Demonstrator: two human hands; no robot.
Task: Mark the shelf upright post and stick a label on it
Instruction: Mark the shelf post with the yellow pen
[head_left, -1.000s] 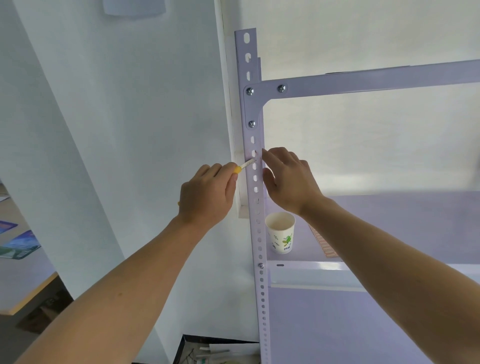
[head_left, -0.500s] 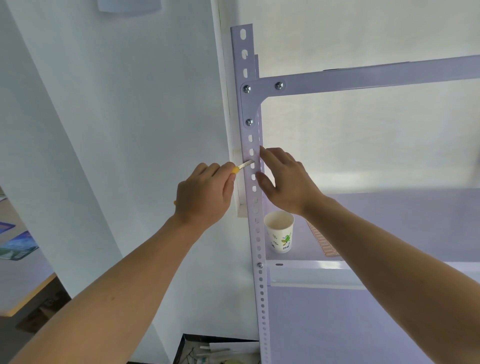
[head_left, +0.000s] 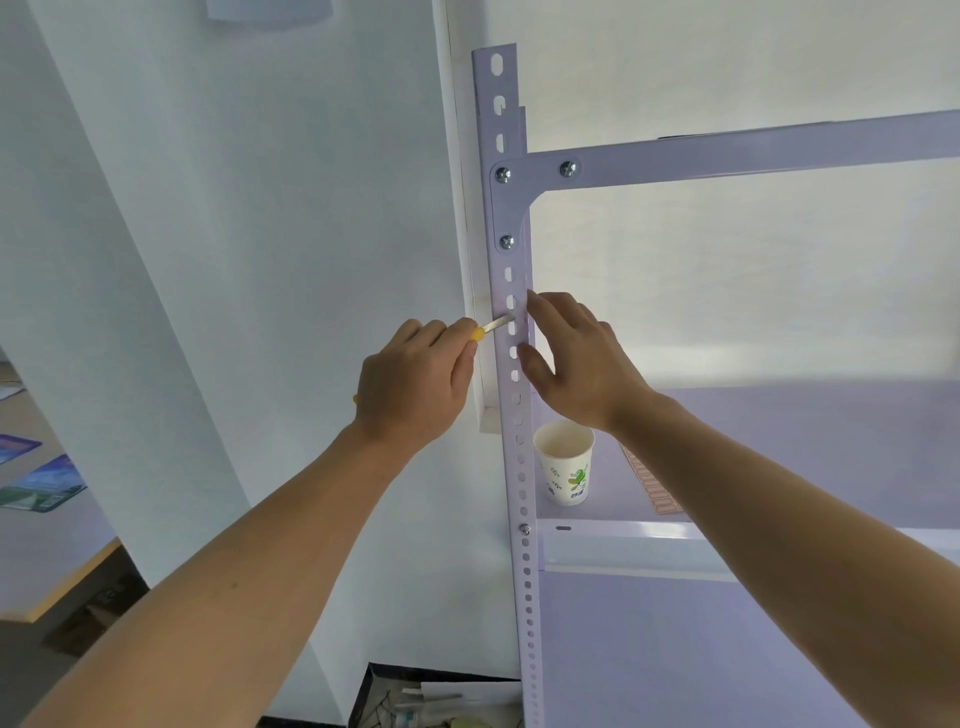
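Up close, two hands (head_left: 415, 384) (head_left: 582, 364) work one post (head_left: 522, 493), one cup (head_left: 565, 462) nearby.

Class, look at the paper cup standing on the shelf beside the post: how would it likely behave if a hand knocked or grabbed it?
The paper cup looks empty and thin-walled, so it is probably very light and would slide or tip easily. It narrows toward its base, which likely makes it topple sooner. A firm squeeze would probably crush it.
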